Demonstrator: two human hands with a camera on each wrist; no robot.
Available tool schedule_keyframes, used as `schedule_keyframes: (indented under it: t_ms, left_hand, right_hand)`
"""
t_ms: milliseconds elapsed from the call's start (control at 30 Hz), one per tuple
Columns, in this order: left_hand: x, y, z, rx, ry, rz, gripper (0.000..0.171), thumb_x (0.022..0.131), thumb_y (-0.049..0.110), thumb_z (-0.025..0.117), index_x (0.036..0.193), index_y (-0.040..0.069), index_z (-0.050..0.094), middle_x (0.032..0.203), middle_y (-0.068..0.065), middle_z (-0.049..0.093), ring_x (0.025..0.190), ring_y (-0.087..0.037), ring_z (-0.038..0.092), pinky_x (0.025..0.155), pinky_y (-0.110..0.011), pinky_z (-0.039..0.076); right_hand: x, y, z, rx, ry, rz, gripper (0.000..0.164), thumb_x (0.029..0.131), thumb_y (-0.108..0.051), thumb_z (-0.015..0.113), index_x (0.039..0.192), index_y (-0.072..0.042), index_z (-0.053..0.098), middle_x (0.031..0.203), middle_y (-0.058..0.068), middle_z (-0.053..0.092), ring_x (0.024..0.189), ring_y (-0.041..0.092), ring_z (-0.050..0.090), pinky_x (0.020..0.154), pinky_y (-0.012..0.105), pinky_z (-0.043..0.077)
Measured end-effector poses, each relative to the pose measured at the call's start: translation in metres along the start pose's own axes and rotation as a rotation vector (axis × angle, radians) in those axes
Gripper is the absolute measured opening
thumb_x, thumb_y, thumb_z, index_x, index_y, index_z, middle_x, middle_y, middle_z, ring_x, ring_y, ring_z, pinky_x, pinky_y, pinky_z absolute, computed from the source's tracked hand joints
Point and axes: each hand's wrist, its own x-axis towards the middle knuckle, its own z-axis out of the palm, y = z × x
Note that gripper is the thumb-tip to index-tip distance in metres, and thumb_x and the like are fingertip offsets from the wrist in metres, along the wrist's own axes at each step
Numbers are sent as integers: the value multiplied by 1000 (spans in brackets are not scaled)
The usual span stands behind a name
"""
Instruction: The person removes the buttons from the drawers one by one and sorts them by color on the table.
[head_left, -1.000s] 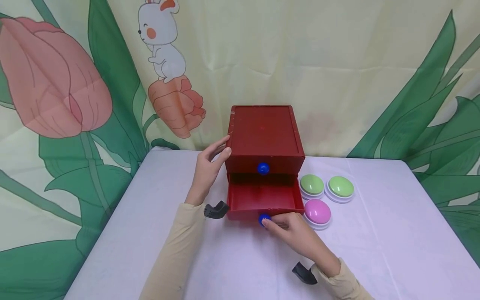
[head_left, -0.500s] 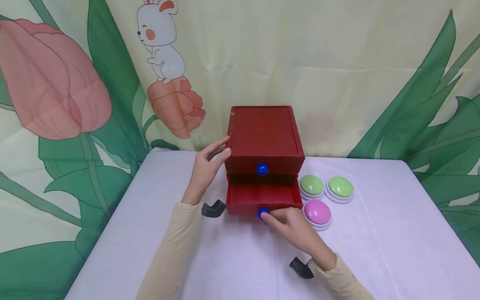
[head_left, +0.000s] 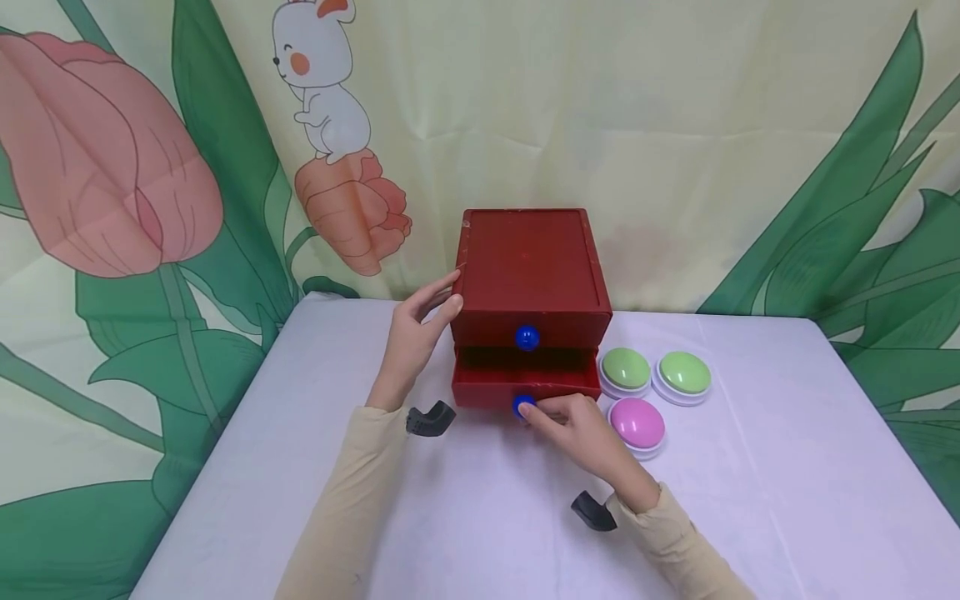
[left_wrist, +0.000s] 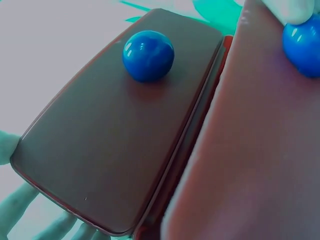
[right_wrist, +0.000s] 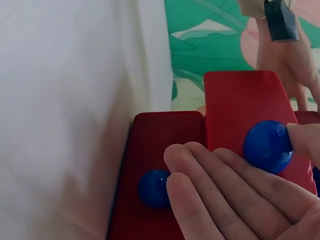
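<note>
A red drawer chest (head_left: 528, 267) stands on the table, its upper drawer closed behind a blue knob (head_left: 527, 337). The drawer (head_left: 480, 395) below it is partly pulled out. My right hand (head_left: 585, 437) pinches that drawer's blue knob (right_wrist: 270, 146) between thumb and fingers. Another front with a blue knob (right_wrist: 155, 188) shows in the right wrist view, below the pulled-out one; the head view hides it. Against the chest's left side rests my left hand (head_left: 411, 346), fingers extended. In the left wrist view its fingertips touch the edge around the upper drawer front (left_wrist: 110, 135).
Right of the chest sit two green domed buttons (head_left: 626, 368) (head_left: 684, 372) and a pink domed button (head_left: 637, 422) on white bases, the pink one close to my right hand. A printed curtain (head_left: 645, 150) hangs behind the white-covered table (head_left: 750, 467).
My right hand has pushed the lower drawer inward by its knob, so less of its inside shows. The left hand stays against the chest's side.
</note>
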Motion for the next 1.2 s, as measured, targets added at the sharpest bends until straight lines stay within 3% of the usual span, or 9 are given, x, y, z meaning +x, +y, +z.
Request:
schedule_keyframes:
  t_ms: [267,533,1067,1200]
  left_hand:
    - [-1,0,0,8,11,1,46,99,23,62,143,13,55,145,-7,55,132,-23,51,110,-50,41]
    - [-1,-1,1,1,16,2,46,99,23,61,143,12,54,146,-7,54,132,-24,51,111,-51,40]
    - [-1,-4,1,-7,15,21,46,98,20,62,143,12,55,147,-5,52,132,-22,51,110,-47,42]
    - [7,-20,0,-15,19,28,46,98,20,62,143,14,55,147,-4,52,132,-22,51,110,-47,42]
  right_hand:
    - [11,0,0,12,35,1,27,97,-38,63,94,-17,79,89,1,76,85,15,68,77,26,55]
    - [23,5,1,49,59,-21,33,98,-35,62,98,-7,78,90,6,77,88,25,72,80,29,57]
    - [38,10,-2,166,53,-16,36,100,-30,60,103,3,75,90,15,76,88,33,74,84,48,58]
    - [42,10,-3,181,56,-10,37,100,-30,61,102,4,75,90,15,76,86,31,74,82,46,58]
